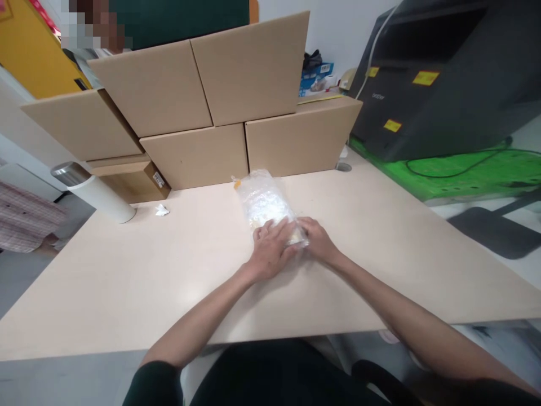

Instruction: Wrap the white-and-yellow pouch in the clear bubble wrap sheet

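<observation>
A package wrapped in shiny clear plastic, perhaps bubble wrap (pixel 265 197), lies flat on the light wooden table, an orange spot at its far left corner. My left hand (pixel 273 248) rests on top of its near end, palm down with the fingers stretched over the plastic. At the near right corner, my right hand (pixel 319 239) has its fingers curled against the plastic edge and seems to grip it. Its fingertips are partly hidden. What is inside the wrap cannot be made out.
Large cardboard boxes (pixel 194 158) stand stacked along the table's far edge. At left are a white bottle (pixel 103 194) with a metal cap and a crumpled white scrap (pixel 162 210). A big dark printer (pixel 422 84) stands on a green surface at right. Two people are partly visible at left.
</observation>
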{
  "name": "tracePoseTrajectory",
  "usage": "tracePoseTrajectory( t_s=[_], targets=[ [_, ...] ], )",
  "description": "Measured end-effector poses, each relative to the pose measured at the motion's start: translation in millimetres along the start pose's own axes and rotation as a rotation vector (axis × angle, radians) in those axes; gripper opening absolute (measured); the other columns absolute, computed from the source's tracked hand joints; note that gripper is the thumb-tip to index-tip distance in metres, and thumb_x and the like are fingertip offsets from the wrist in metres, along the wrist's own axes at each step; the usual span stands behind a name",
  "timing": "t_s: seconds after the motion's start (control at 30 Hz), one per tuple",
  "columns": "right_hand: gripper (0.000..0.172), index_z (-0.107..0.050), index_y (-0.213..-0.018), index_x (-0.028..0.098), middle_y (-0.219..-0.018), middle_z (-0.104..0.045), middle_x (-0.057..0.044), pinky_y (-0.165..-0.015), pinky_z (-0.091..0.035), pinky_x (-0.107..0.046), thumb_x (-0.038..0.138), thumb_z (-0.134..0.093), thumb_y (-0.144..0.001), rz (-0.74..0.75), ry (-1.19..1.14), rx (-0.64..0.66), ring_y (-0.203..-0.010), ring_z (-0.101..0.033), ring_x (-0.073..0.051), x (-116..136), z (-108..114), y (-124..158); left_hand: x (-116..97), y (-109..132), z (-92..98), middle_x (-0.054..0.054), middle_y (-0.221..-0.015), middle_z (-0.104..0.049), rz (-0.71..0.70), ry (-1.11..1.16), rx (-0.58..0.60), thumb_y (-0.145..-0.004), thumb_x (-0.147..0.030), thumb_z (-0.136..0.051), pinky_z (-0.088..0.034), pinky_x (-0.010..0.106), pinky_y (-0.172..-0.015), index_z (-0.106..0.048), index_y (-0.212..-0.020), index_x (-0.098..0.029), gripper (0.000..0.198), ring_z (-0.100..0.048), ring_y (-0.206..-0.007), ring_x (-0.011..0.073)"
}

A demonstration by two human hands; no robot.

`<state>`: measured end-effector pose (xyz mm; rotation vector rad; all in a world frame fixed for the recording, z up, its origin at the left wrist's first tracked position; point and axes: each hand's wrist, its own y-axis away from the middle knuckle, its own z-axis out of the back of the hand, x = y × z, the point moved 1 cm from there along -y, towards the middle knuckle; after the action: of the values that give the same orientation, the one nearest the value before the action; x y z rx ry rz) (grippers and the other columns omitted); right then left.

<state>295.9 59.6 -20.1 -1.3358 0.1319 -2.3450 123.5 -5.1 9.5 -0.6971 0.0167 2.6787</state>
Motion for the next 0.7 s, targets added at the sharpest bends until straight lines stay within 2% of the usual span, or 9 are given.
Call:
tracePoseTrajectory(
  t_s=[0.1,0.17,0.27,0.43,0.5,0.57,0.63,0.7],
  targets=[
    [0.027,-0.070,-0.096,0.019,-0.114,-0.067,-0.013,-0.101,-0.043,-0.045,0.037,-0.055,-0.081,-0.275,-0.110,-0.178,-0.110,-0.059,-0.029,-11,9,-9,-1,-7,-10.6,0.004,-0.164,-0.031,-0.007,-0.078,0.067,-0.100,-0.052,-0.039,-0.019,0.063,-0.116,-0.038,-0.153,-0.030,0.058,-0.019,-0.151,0.0406],
    [0.031,-0.068,-0.101,0.020,-0.111,-0.068,-0.010,-0.100,-0.043,-0.044,0.041,-0.054,-0.084,-0.367,-0.175,-0.210,-0.107,-0.060,-0.027,-12,10,-21,-1,-8,-15.3,0.005,-0.163,-0.032,-0.006,-0.109,0.073,-0.099,-0.056,-0.038,-0.018,0.063,-0.117,-0.041,-0.152,-0.029,0.059,-0.017,-0.152,0.0410],
    [0.032,-0.067,-0.098,0.019,-0.095,-0.071,-0.005,-0.089,-0.048,-0.038,0.045,-0.065,-0.079,-0.425,-0.246,-0.141,-0.096,-0.063,-0.024,-5,4,-44,-2,-9,-20.5,0.005,-0.164,-0.032,-0.004,-0.138,0.064,-0.099,-0.059,-0.037,-0.018,0.064,-0.117,-0.042,-0.151,-0.030,0.060,-0.018,-0.151,0.0413],
    [0.029,-0.061,-0.070,0.018,-0.061,-0.063,-0.001,-0.060,-0.048,-0.029,0.039,-0.080,-0.066,-0.511,-0.424,0.010,-0.065,-0.060,-0.019,21,-13,-71,-1,-6,-19.3,0.005,-0.162,-0.036,-0.032,-0.109,0.031,-0.098,-0.062,-0.036,-0.020,0.063,-0.115,-0.045,-0.149,-0.031,0.060,-0.023,-0.149,0.0423],
    [0.031,-0.057,-0.065,0.019,-0.056,-0.060,0.000,-0.055,-0.046,-0.029,0.036,-0.082,-0.063,-0.528,-0.490,0.042,-0.059,-0.059,-0.017,34,-16,-70,3,-5,-8.9,0.005,-0.163,-0.034,-0.032,-0.063,-0.019,-0.100,-0.058,-0.037,-0.023,0.062,-0.115,-0.044,-0.150,-0.031,0.057,-0.025,-0.149,0.0397],
    [0.032,-0.058,-0.065,0.018,-0.057,-0.062,0.000,-0.055,-0.048,-0.029,0.036,-0.084,-0.061,-0.532,-0.546,0.074,-0.057,-0.059,-0.017,47,-14,-60,10,-2,10.6,0.006,-0.165,-0.027,0.011,-0.050,-0.130,-0.100,-0.052,-0.041,-0.020,0.061,-0.116,-0.041,-0.152,-0.030,0.056,-0.022,-0.150,0.0376],
    [0.034,-0.065,-0.072,0.017,-0.063,-0.067,-0.002,-0.060,-0.051,-0.031,0.038,-0.087,-0.058,-0.502,-0.631,0.168,-0.061,-0.063,-0.018,61,-9,-44,22,3,37.1,0.007,-0.167,-0.022,0.088,-0.061,-0.262,-0.098,-0.049,-0.049,-0.009,0.063,-0.119,-0.040,-0.152,-0.028,0.059,-0.012,-0.153,0.0384],
    [0.039,-0.071,-0.082,0.016,-0.075,-0.073,-0.005,-0.066,-0.055,-0.033,0.041,-0.088,-0.057,-0.424,-0.758,0.315,-0.069,-0.067,-0.020,76,-2,-27,34,14,64.4,0.005,-0.166,-0.024,0.132,0.004,-0.294,-0.095,-0.052,-0.052,0.000,0.066,-0.118,-0.046,-0.149,-0.029,0.059,-0.006,-0.154,0.0397]
  ],
)
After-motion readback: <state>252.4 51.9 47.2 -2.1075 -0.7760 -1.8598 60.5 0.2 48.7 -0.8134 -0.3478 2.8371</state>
